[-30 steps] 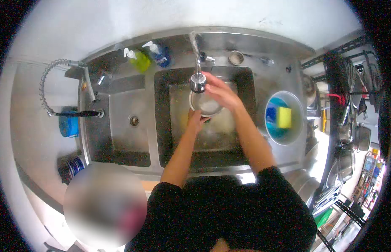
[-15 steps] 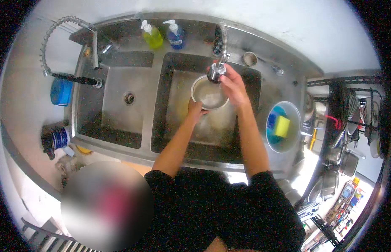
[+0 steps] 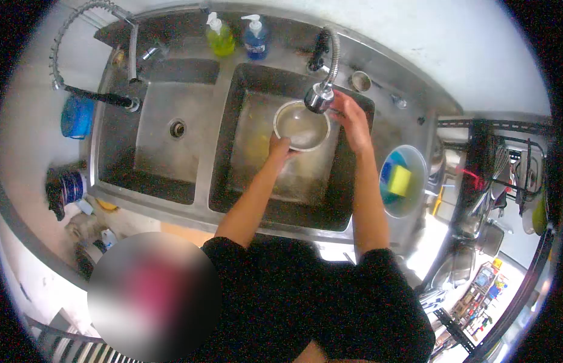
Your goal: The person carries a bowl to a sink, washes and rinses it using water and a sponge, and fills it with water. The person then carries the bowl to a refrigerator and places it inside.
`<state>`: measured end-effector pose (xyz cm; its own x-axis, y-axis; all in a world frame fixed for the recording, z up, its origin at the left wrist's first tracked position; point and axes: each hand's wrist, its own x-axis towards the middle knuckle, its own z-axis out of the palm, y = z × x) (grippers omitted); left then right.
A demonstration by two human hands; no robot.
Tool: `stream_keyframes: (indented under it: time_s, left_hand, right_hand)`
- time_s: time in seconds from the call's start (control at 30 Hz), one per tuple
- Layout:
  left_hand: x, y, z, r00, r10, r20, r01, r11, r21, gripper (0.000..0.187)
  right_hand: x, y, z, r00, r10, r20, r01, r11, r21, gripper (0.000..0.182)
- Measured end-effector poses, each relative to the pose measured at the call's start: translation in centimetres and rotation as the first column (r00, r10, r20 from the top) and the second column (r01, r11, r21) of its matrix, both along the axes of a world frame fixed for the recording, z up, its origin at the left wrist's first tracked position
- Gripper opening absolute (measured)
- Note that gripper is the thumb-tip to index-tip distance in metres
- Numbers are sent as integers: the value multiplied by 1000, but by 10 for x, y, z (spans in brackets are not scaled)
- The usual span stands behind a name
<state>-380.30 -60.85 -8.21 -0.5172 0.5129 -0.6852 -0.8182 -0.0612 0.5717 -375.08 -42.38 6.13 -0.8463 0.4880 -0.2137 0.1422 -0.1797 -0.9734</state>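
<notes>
My left hand point(image 3: 281, 149) grips the lower left rim of a round, pale-rimmed bowl point(image 3: 277, 123), held over the right basin. A cloudy, greyish look fills the bowl's inside; whether it holds water is hard to tell. Just above the bowl's upper right side hangs the chrome head of a spring-hose faucet point(image 3: 319, 98). My right hand point(image 3: 354, 123) is beside that head, its fingers loosely curved and apart. Fingertips come close to the head's right side, and a touch there cannot be made out.
The sink's right basin point(image 3: 224, 175) lies under both hands, with a left basin point(image 3: 166, 154) beside it. Soap bottles, one yellow-green point(image 3: 220, 42) and one blue point(image 3: 255, 43), stand on the back ledge with a small cup point(image 3: 359, 81). A tub point(image 3: 419, 181) holding sponges stands right.
My right hand has loosened from the faucet head and shifted right. The bowl stays in my left hand under the faucet. The whole view has shifted slightly.
</notes>
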Motion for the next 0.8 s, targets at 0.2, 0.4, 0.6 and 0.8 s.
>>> stream_keyframes:
  time_s: [0.2, 0.4, 0.6, 0.8]
  left_hand:
    - [-4, 0, 18, 997, 58, -41, -58, 998, -13, 58]
    - [-29, 11, 0, 981, 74, -177, -101, 985, -143, 54]
    - [-54, -20, -46, 943, -17, -333, -35, 988, -151, 53]
    - [-45, -50, -35, 999, 47, -1, -46, 998, 30, 46]
  right_hand:
    - [-7, -4, -1, 990, -96, 102, 91, 995, 50, 40]
    - [0, 19, -33, 961, -192, 200, 155, 970, 185, 31]
    - [11, 31, -79, 907, -41, 420, -163, 884, 438, 40]
    - [-24, -13, -50, 795, 277, 540, -395, 912, 113, 70]
